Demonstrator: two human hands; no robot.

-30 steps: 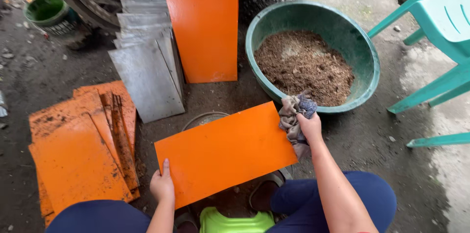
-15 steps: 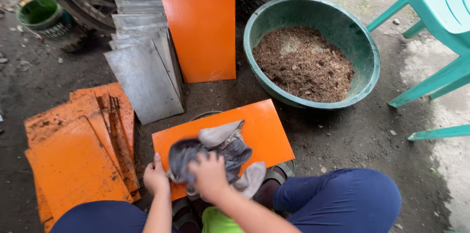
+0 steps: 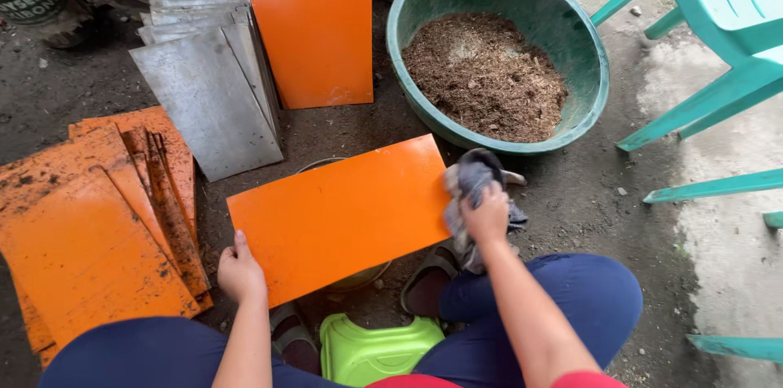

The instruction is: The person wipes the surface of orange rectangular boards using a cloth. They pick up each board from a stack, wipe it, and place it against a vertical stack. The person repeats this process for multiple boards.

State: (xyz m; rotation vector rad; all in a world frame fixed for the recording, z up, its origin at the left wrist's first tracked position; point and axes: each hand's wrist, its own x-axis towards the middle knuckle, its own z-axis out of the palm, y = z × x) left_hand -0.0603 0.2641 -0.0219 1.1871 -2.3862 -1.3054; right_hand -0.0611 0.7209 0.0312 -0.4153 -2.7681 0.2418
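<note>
Dark, gritty concrete floor fills the view, seen from above by a seated person whose knees in blue trousers frame the bottom edge. At the centre lies a clean orange rectangular panel (image 3: 338, 217), held roughly level over a round container that is mostly hidden beneath it. The left hand (image 3: 239, 270) grips the panel's lower left corner, thumb on top and fingers curled under. The right hand (image 3: 487, 213) is closed around a bunched grey rag (image 3: 471, 180), pressed at the panel's right short edge.

Wiping well here seems to call for a firm hold at the left corner so the panel does not tip, and long strokes with the rag laid flat rather than balled, carried right over the edges where grit would gather.

To the left, a pile of dirty orange panels (image 3: 90, 225) streaked with brown lies on the floor. Behind it, a stack of grey metal sheets (image 3: 208, 86) leans close beside an upright orange panel (image 3: 314, 21). Upper right sits a green basin (image 3: 587, 54) holding brown, fibrous sawdust-like material. Turquoise plastic chair legs (image 3: 693, 103) stand at the far right. A lime green plastic stool (image 3: 375, 351) shows between the knees, with sandals on either side.
</note>
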